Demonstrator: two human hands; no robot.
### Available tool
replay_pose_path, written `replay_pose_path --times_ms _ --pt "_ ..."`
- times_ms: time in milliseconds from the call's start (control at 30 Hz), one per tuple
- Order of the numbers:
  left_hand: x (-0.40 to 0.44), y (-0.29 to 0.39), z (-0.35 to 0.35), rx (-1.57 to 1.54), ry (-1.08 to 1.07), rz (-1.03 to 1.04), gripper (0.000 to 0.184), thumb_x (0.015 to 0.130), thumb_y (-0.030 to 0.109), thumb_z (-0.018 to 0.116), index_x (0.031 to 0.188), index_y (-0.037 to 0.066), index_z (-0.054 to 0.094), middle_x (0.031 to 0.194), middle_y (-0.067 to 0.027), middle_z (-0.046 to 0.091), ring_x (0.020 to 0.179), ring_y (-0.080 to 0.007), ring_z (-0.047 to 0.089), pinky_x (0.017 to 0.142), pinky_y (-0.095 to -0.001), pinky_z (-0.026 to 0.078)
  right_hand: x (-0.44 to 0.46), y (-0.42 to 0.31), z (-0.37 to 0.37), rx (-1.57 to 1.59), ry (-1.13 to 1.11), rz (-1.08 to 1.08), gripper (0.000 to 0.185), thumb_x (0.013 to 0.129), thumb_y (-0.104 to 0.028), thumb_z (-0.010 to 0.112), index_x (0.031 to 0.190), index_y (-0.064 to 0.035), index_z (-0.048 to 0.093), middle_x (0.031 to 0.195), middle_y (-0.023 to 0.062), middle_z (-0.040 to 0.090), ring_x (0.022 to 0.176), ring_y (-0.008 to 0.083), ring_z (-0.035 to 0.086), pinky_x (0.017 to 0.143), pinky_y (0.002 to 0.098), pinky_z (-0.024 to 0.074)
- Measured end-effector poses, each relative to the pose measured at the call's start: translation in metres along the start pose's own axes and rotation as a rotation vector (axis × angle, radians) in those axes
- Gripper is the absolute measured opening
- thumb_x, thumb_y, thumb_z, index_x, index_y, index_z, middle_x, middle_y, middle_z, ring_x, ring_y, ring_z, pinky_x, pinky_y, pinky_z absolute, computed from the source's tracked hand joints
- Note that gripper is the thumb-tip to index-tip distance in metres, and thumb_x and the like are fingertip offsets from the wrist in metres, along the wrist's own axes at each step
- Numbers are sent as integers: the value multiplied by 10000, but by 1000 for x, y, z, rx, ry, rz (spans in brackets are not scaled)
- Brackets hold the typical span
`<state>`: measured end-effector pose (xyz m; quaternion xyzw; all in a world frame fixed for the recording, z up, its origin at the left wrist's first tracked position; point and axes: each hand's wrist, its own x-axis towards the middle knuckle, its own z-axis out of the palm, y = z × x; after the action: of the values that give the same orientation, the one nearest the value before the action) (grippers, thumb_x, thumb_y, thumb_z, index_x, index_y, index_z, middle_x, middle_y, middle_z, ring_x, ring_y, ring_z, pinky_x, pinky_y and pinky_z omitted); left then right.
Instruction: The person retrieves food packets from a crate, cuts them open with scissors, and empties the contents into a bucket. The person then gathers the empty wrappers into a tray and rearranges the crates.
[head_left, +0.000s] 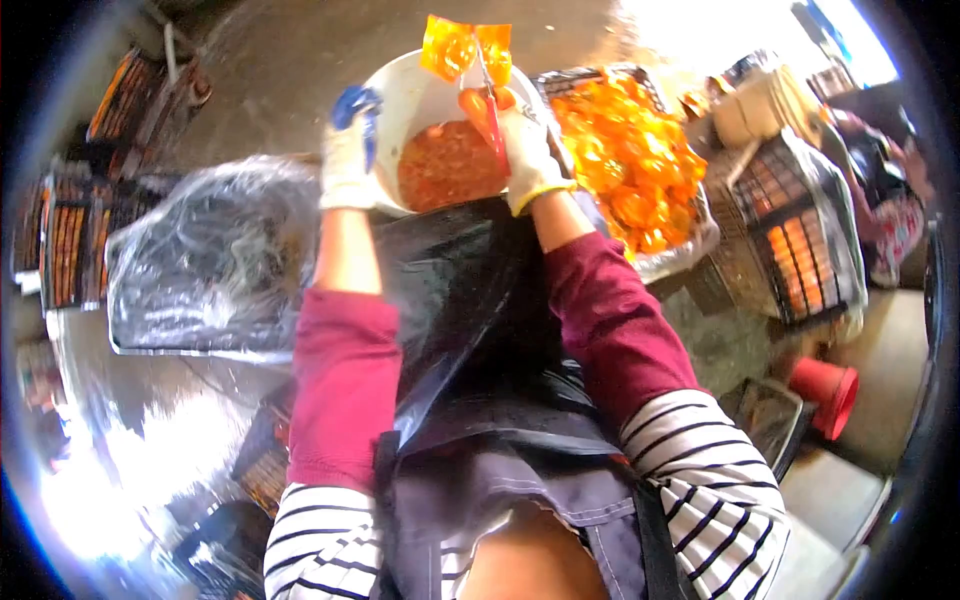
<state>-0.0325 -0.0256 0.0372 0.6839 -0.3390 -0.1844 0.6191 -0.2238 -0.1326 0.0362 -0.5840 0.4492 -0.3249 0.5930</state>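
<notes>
My right hand [525, 145], in a white glove with orange fingers and a yellow cuff, is closed around red-handled scissors [488, 120]. Their blades point away from me and meet an orange, shiny packet [450, 48] above the bucket's far rim; parts of it show on both sides of the blades. My left hand [350, 145] wears a white glove with blue fingers. Its fingers are curled at the left side of the white bucket [393, 88], and what they hold, if anything, is hidden. Chunky reddish-brown contents [450, 165] lie inside the bucket.
Right of the bucket, a plastic-lined crate [680, 255] is heaped with orange packets [630, 165]. A plastic-covered container [215, 260] stands at left. Black crates [75, 240] are stacked farther left; another wrapped crate [800, 240] and a red bucket [825, 395] are at right.
</notes>
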Motion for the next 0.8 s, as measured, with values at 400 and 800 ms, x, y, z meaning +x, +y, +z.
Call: replay_pose_path --times_ms 400,800 --pt "-71 49 -110 -222 146 -165 436 940 265 430 1264 -20 492 1253 -151 544 1170 -243 514 1025 -366 347 -1 4 -57 1434 -172 161 576 868 -403 583 1195 35 402 1206 216 526 1101 362 535 936 499 429" --pt "-181 -51 -196 -88 291 -542 458 934 337 464 1201 -25 550 1156 -110 607 1037 -222 586 948 -347 429 27 137 -269 -224 191 337 297 926 -314 493 1143 -112 519 940 103 631 812 233 620 650 364 490"
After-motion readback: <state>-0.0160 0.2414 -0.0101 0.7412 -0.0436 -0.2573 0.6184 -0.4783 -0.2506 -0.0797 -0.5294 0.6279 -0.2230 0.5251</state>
